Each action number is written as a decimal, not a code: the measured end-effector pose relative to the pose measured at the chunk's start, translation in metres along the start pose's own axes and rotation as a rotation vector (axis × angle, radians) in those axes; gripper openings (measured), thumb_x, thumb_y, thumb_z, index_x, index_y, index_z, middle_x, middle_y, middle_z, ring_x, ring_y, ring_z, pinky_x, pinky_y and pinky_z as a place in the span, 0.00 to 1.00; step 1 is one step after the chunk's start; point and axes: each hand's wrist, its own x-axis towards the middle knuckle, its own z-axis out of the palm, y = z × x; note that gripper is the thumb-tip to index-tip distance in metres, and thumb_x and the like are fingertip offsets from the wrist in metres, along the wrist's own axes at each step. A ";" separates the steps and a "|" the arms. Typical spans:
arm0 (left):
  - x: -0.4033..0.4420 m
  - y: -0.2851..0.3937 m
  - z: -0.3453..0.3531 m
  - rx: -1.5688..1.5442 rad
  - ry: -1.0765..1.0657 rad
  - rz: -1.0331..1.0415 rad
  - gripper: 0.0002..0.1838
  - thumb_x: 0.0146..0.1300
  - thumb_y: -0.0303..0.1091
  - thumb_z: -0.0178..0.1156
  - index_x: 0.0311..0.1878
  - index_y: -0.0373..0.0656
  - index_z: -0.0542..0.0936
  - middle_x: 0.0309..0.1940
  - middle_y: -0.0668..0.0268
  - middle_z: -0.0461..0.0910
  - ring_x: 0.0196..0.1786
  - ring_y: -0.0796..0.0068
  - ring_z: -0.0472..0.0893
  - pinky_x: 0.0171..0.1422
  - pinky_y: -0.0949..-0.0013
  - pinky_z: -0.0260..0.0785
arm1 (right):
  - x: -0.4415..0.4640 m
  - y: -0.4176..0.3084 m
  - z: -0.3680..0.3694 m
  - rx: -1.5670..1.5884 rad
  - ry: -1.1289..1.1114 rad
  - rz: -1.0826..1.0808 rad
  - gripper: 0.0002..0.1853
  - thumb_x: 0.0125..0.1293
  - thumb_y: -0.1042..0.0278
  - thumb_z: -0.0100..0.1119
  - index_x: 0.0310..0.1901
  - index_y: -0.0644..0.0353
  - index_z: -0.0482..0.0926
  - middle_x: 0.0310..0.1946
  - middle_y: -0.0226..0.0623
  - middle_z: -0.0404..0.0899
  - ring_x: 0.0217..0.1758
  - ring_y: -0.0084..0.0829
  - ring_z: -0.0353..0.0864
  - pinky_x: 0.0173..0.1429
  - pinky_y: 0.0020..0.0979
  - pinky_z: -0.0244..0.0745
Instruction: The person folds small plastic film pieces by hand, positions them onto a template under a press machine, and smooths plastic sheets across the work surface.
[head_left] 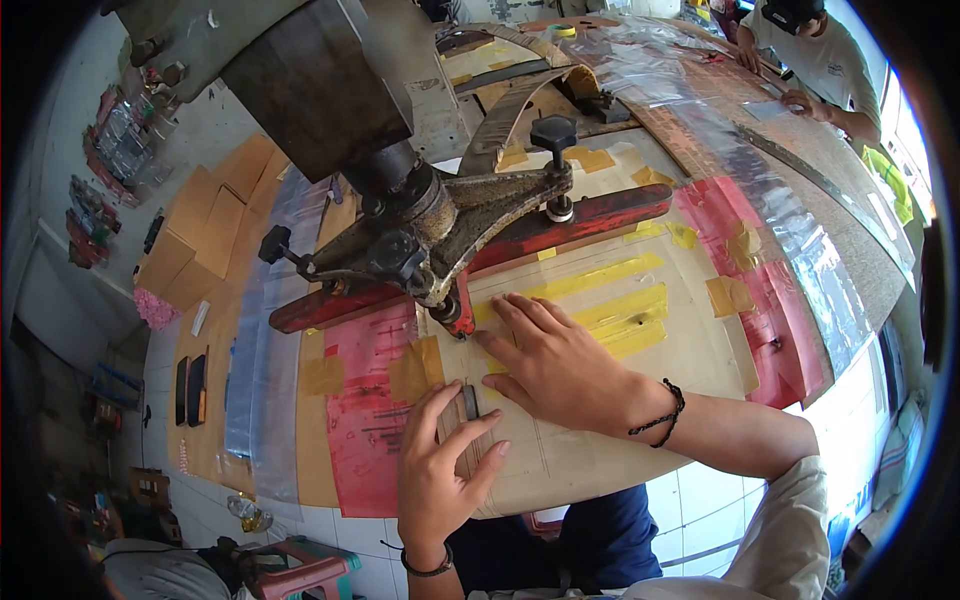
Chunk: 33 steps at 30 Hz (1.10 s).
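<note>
My right hand (560, 365) lies palm down on the tan sheet (590, 450), its fingers spread beside the yellow tape strips (620, 310). On the left part of the sheet my left hand (445, 465) has its fingers apart, the fingertips around a small dark strip (471, 402). Whether those fingertips touch the strip is hard to tell. Just beyond both hands stands a machine head (430, 220) with black knobs, mounted over a long red bar (600, 215). A red pointed piece (460, 315) of it reaches down close to my right fingertips.
Pink sheets (370, 410) with brown tape flank the tan sheet. Clear plastic (275, 350) lies to the left, near cardboard boxes (200, 230) and two dark tools (197, 390). A co-worker (825, 70) works at the back right. A stool (310, 565) stands below left.
</note>
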 end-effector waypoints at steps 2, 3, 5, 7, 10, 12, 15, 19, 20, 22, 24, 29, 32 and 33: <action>0.000 0.000 0.000 0.004 0.000 -0.003 0.16 0.60 0.38 0.74 0.50 0.46 0.89 0.64 0.51 0.76 0.68 0.45 0.75 0.71 0.48 0.69 | 0.000 0.000 0.000 0.004 0.001 -0.004 0.23 0.70 0.53 0.63 0.56 0.64 0.80 0.65 0.63 0.75 0.71 0.55 0.74 0.77 0.47 0.65; 0.000 0.001 0.000 0.007 -0.001 -0.005 0.16 0.60 0.38 0.74 0.50 0.46 0.89 0.64 0.51 0.76 0.68 0.45 0.75 0.71 0.48 0.69 | 0.000 0.000 0.000 0.001 -0.001 -0.001 0.23 0.70 0.53 0.63 0.56 0.64 0.80 0.65 0.63 0.75 0.71 0.55 0.74 0.77 0.47 0.65; 0.000 0.001 0.000 0.012 -0.002 -0.006 0.16 0.60 0.38 0.74 0.51 0.46 0.89 0.64 0.51 0.76 0.68 0.45 0.75 0.71 0.48 0.69 | 0.000 0.000 0.000 -0.003 -0.005 0.004 0.23 0.70 0.53 0.63 0.56 0.64 0.80 0.65 0.62 0.75 0.71 0.55 0.73 0.77 0.47 0.65; 0.000 0.001 0.000 0.016 -0.004 -0.003 0.16 0.60 0.38 0.74 0.51 0.46 0.89 0.64 0.51 0.76 0.68 0.45 0.75 0.71 0.49 0.69 | 0.000 0.000 0.001 0.005 -0.001 0.007 0.23 0.70 0.53 0.63 0.56 0.64 0.80 0.65 0.62 0.75 0.72 0.55 0.73 0.77 0.47 0.65; -0.001 0.001 -0.001 0.008 -0.006 -0.012 0.16 0.60 0.38 0.74 0.51 0.46 0.89 0.65 0.51 0.75 0.69 0.45 0.75 0.72 0.49 0.69 | 0.000 0.000 0.001 0.005 -0.004 0.011 0.23 0.70 0.53 0.63 0.56 0.64 0.80 0.65 0.62 0.75 0.72 0.55 0.73 0.77 0.47 0.65; 0.000 0.001 0.000 0.006 -0.004 -0.008 0.16 0.60 0.38 0.74 0.51 0.46 0.89 0.65 0.51 0.75 0.69 0.45 0.75 0.72 0.48 0.69 | 0.000 0.000 0.001 0.003 -0.004 0.008 0.22 0.70 0.53 0.63 0.56 0.64 0.80 0.65 0.62 0.75 0.72 0.55 0.73 0.77 0.47 0.65; 0.000 0.000 0.000 0.000 -0.007 -0.013 0.16 0.60 0.38 0.74 0.51 0.46 0.89 0.65 0.51 0.75 0.69 0.45 0.75 0.72 0.48 0.69 | 0.000 0.000 0.000 0.001 0.001 0.003 0.22 0.70 0.53 0.64 0.55 0.64 0.80 0.64 0.62 0.76 0.71 0.55 0.73 0.77 0.46 0.65; 0.000 0.001 0.000 -0.004 -0.011 -0.019 0.16 0.59 0.38 0.75 0.50 0.46 0.89 0.65 0.51 0.75 0.68 0.45 0.75 0.72 0.48 0.69 | 0.000 -0.001 0.000 -0.002 0.009 0.004 0.22 0.69 0.54 0.65 0.55 0.64 0.81 0.64 0.61 0.76 0.71 0.54 0.74 0.76 0.46 0.66; -0.001 0.000 0.000 -0.005 -0.011 -0.021 0.16 0.59 0.38 0.75 0.50 0.46 0.89 0.65 0.51 0.75 0.68 0.45 0.75 0.72 0.48 0.69 | 0.000 -0.001 0.000 -0.004 0.010 0.004 0.22 0.68 0.54 0.65 0.55 0.64 0.81 0.63 0.61 0.77 0.71 0.54 0.74 0.76 0.46 0.66; -0.001 0.000 0.000 -0.009 -0.010 -0.023 0.16 0.59 0.38 0.75 0.50 0.46 0.89 0.65 0.51 0.75 0.68 0.45 0.75 0.72 0.48 0.69 | 0.000 -0.001 0.000 0.000 0.013 0.008 0.23 0.68 0.53 0.65 0.55 0.64 0.81 0.63 0.61 0.77 0.71 0.54 0.74 0.76 0.46 0.66; -0.001 0.001 0.000 0.001 -0.008 -0.032 0.16 0.59 0.38 0.75 0.51 0.46 0.89 0.65 0.51 0.75 0.68 0.45 0.75 0.72 0.48 0.69 | 0.000 -0.001 0.001 0.003 0.013 0.013 0.23 0.68 0.53 0.65 0.55 0.64 0.81 0.64 0.60 0.77 0.71 0.54 0.74 0.76 0.46 0.66; -0.001 0.001 0.000 0.015 -0.011 -0.031 0.17 0.60 0.38 0.74 0.52 0.47 0.89 0.65 0.52 0.75 0.68 0.45 0.75 0.72 0.48 0.69 | 0.000 -0.001 0.001 0.001 -0.002 0.021 0.23 0.69 0.52 0.64 0.55 0.64 0.81 0.65 0.60 0.76 0.72 0.53 0.72 0.76 0.46 0.65; 0.000 0.003 0.000 0.011 -0.010 -0.035 0.17 0.60 0.37 0.74 0.53 0.46 0.88 0.65 0.52 0.75 0.68 0.46 0.75 0.72 0.48 0.68 | 0.000 -0.001 0.001 0.020 0.001 0.032 0.23 0.69 0.52 0.63 0.55 0.63 0.81 0.65 0.60 0.75 0.72 0.53 0.72 0.77 0.46 0.65; 0.000 0.003 -0.001 0.009 -0.010 -0.037 0.17 0.60 0.37 0.73 0.53 0.46 0.88 0.64 0.52 0.75 0.68 0.46 0.75 0.72 0.48 0.68 | 0.000 -0.001 0.002 0.021 -0.001 0.035 0.23 0.70 0.52 0.63 0.56 0.63 0.80 0.65 0.60 0.75 0.72 0.53 0.72 0.77 0.46 0.64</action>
